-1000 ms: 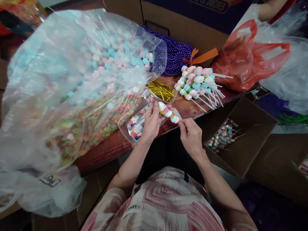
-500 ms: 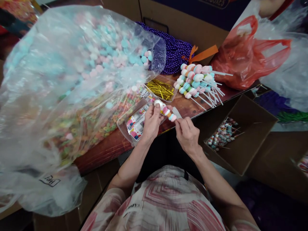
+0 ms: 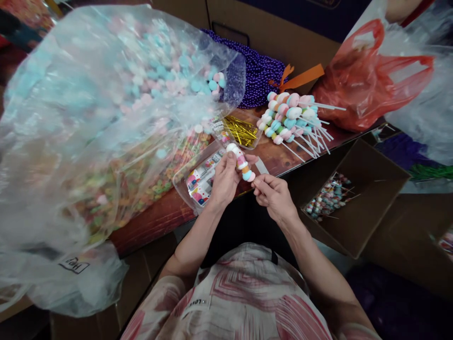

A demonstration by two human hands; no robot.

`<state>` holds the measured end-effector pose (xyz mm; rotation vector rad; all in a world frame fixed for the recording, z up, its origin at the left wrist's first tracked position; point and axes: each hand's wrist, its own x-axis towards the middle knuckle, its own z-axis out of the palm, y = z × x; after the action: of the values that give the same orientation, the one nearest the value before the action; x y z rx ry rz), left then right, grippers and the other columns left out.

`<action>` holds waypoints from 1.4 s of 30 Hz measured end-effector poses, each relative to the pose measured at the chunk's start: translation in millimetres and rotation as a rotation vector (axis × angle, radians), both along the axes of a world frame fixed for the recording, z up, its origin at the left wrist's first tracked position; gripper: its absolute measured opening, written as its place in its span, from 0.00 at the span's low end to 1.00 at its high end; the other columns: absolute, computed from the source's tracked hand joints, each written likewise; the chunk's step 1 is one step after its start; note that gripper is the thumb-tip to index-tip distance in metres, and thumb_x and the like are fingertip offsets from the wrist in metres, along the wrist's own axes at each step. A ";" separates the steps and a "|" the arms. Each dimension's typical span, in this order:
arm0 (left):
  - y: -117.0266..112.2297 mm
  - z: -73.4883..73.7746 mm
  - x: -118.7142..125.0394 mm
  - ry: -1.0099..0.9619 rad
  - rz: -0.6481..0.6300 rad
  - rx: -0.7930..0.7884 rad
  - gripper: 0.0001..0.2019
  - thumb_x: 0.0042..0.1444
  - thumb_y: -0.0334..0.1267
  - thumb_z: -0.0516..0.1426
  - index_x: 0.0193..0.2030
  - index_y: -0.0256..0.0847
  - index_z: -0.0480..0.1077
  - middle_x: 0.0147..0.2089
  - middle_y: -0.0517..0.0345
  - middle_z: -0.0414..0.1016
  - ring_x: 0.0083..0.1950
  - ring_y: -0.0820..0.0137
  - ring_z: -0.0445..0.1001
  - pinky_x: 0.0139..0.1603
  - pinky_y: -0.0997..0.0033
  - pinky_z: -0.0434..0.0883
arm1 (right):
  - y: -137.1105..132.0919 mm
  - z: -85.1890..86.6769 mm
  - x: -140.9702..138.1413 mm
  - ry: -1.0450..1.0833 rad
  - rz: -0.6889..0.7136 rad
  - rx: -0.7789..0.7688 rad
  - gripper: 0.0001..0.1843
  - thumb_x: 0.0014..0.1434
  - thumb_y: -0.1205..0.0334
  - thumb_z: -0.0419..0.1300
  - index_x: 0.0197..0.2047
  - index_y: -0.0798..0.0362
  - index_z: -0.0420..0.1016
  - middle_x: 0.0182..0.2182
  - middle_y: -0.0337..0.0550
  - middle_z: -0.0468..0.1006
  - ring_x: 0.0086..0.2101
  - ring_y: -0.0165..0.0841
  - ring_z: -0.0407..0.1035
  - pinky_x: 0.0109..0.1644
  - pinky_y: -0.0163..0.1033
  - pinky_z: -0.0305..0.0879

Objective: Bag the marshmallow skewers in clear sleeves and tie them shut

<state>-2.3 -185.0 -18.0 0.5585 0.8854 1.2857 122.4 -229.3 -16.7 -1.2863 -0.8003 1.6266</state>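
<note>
My left hand [image 3: 222, 182] is closed around a marshmallow skewer [image 3: 240, 162] of white, pink, orange and blue pieces, held over the table's front edge. My right hand [image 3: 274, 196] pinches the skewer's lower end, just below the last blue piece. Under the left hand lies a clear packet of printed wrappers [image 3: 200, 182]. A pile of finished marshmallow skewers [image 3: 290, 120] lies on the brown table [image 3: 155, 219] to the right, sticks pointing right.
A huge clear bag of pastel marshmallows [image 3: 106, 108] fills the left. Gold twist ties [image 3: 240, 130] sit in a clear tray. Purple beads [image 3: 255, 78], a red plastic bag [image 3: 361, 89] and cardboard boxes stand behind. An open box [image 3: 357, 198] with wrapped sweets sits lower right.
My right hand has moved left and up to the skewer's end, closing the gap. The skewer has tilted more upright in my left hand.
</note>
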 end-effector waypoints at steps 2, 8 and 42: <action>-2.4 -0.4 1.6 0.025 -0.001 0.018 0.18 0.60 0.55 0.61 0.38 0.40 0.71 0.41 0.51 0.84 0.54 0.61 0.81 0.52 0.66 0.76 | -0.4 -1.5 -5.2 0.015 -0.012 -0.017 0.17 0.53 0.48 0.67 0.29 0.54 0.72 0.18 0.32 0.66 0.14 0.19 0.44 0.18 0.32 0.38; -2.2 6.1 -5.4 -0.014 -0.072 0.034 0.14 0.59 0.49 0.64 0.40 0.40 0.71 0.39 0.54 0.82 0.51 0.61 0.82 0.49 0.66 0.77 | -6.6 -3.2 -10.6 -0.563 -0.132 0.484 0.10 0.63 0.58 0.59 0.30 0.52 0.72 0.25 0.38 0.71 0.26 0.28 0.63 0.32 0.36 0.61; -15.3 5.9 2.5 -0.071 -0.133 -0.030 0.17 0.58 0.52 0.64 0.39 0.38 0.76 0.38 0.53 0.82 0.52 0.61 0.81 0.51 0.66 0.77 | -4.0 6.4 -16.7 -0.238 -0.136 0.309 0.15 0.63 0.51 0.62 0.30 0.51 0.70 0.19 0.31 0.63 0.19 0.24 0.53 0.23 0.33 0.52</action>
<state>0.2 -200.3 -12.1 0.5358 0.7939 1.1629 105.7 -233.3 -10.3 -1.2923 -1.0403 1.2024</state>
